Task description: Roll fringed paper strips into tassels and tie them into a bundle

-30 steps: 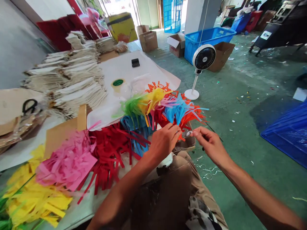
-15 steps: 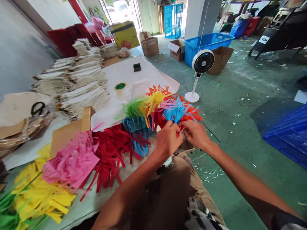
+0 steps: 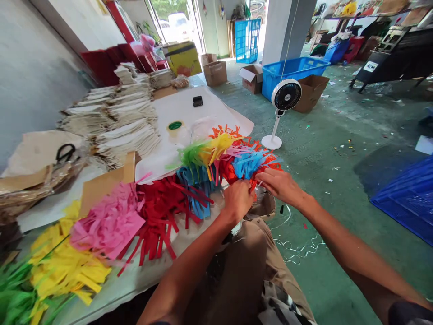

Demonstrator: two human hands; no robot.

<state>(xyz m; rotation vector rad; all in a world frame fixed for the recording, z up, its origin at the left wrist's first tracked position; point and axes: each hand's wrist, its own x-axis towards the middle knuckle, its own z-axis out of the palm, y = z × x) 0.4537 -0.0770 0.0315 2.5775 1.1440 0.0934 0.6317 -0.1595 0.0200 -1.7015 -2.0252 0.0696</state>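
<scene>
A garland of fringed paper [image 3: 248, 163] in green, yellow, pink, blue and orange-red lies along the table's right edge. At its near end, my left hand [image 3: 239, 198] is closed with fingers curled on orange-red fringe. My right hand [image 3: 283, 186] pinches orange-red strips just to the right, below the blue tuft. The fingertips hide exactly what lies between them. Left of my hands are loose fringe bundles: blue [image 3: 196, 189], dark red [image 3: 165, 210], pink [image 3: 108, 221], yellow [image 3: 69, 266] and green [image 3: 16, 289].
Stacked off-white sheets [image 3: 125, 113], black-handled scissors [image 3: 66, 152], a tape roll [image 3: 175, 126] and a black device [image 3: 197, 101] lie on the table [image 3: 169, 106]. A white fan [image 3: 275, 117] stands to the right. Blue crates [image 3: 406, 198] and cardboard boxes [image 3: 215, 73] sit on the floor.
My hands have drawn slightly apart, the right fingers shifting onto the orange-red strips. A thin dark rod seen beside my right hand no longer shows. The view has tilted up slightly.
</scene>
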